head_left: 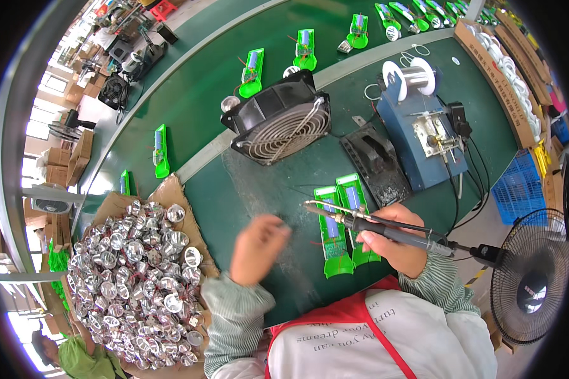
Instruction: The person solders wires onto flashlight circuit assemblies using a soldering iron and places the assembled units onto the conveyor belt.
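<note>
My right hand (401, 243) is closed round a soldering iron (385, 230) with a thin feed tube along it. Its tip points left, over two bright green plastic housings lying side by side near the bench's front edge. The left housing (339, 265) and the right housing (351, 183) each hold a circuit board and a blue cylindrical cell; the iron and my hand partly cover them. Left of them, above the bench, my left hand (258, 247) is smeared by motion. Its fingers look bent, and whether anything is between them cannot be made out.
A heap of silver reflector cups (133, 284) lies on cardboard at the left. Beyond stand a black fan (281, 120), a dark iron holder (376, 161) and a blue solder feeder (417, 139) with trailing cables. More green housings (253, 72) line the far belt. A round fan (531, 278) stands right.
</note>
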The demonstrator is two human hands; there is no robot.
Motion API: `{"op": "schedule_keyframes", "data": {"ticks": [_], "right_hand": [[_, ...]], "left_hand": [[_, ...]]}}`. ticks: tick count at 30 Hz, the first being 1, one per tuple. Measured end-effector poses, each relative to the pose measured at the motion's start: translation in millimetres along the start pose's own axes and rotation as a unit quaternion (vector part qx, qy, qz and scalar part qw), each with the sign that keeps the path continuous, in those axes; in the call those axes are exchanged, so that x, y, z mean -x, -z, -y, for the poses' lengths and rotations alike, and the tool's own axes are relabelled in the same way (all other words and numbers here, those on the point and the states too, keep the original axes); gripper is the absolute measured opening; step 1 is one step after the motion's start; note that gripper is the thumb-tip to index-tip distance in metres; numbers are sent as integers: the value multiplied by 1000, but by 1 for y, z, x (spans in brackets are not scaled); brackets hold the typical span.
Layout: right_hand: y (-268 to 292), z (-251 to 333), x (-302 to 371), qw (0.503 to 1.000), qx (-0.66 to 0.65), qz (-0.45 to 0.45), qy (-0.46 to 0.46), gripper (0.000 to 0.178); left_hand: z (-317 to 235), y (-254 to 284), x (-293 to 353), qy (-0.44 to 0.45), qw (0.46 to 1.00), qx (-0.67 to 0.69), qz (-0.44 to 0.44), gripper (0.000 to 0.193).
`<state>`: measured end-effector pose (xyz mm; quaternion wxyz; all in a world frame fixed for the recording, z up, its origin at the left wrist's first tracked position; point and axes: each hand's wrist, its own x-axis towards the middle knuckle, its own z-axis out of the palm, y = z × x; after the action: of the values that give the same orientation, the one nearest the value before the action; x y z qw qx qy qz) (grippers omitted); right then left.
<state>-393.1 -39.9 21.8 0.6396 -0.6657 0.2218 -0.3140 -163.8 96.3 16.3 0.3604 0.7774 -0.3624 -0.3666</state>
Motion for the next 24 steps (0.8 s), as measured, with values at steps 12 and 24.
{"op": "schedule_keyframes", "data": {"ticks": [12, 24], "right_hand": [[-5, -15, 19, 963, 197, 42, 179, 29], [-15, -36, 20, 963, 208, 74, 153, 37]], "left_hand": [[0, -79, 47, -53, 992, -116, 5, 23], [40, -20, 105, -47, 959, -248, -132, 18]]}}
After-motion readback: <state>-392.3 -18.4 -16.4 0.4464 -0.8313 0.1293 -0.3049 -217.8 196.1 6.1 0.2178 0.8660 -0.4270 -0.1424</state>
